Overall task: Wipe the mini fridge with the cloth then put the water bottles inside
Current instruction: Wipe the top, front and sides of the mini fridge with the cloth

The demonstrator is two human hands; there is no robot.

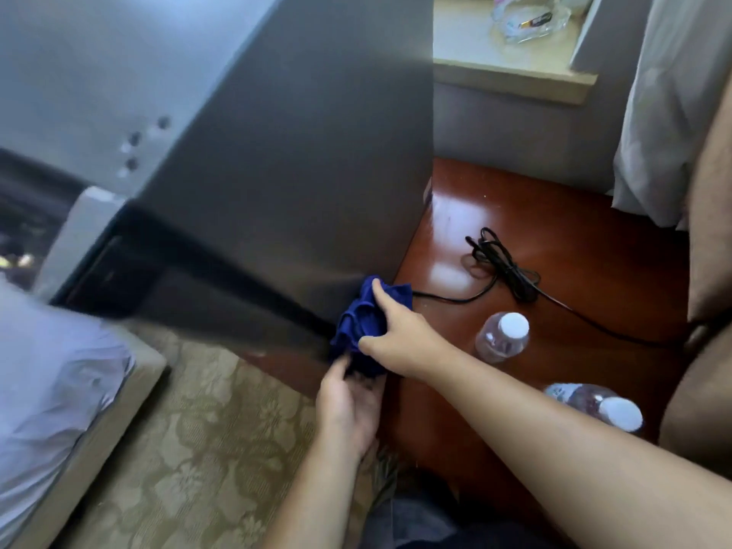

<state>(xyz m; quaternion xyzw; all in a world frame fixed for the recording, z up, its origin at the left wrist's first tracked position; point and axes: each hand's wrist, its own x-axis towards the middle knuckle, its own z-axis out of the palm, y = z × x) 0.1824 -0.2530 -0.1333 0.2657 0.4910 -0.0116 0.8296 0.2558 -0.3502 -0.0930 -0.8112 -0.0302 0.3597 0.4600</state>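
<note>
The dark grey mini fridge [301, 160] stands on a red-brown wooden table [574, 247], seen from above, and its door looks shut. A bunched blue cloth [362, 322] is pressed against the fridge's lower near corner. My right hand [400, 334] grips the cloth from the right. My left hand [346, 398] pinches its lower end from below. Two clear water bottles with white caps stand on the table, one [503, 336] just right of my right hand and one [594, 406] nearer me, partly behind my right forearm.
A black power cord [511, 267] lies coiled on the table behind the bottles. A bed with white sheets [51, 382] is at the left over patterned carpet [214, 429]. A windowsill [511, 69] with a plastic bag is at the back, and a brown chair [709, 231] stands at the right.
</note>
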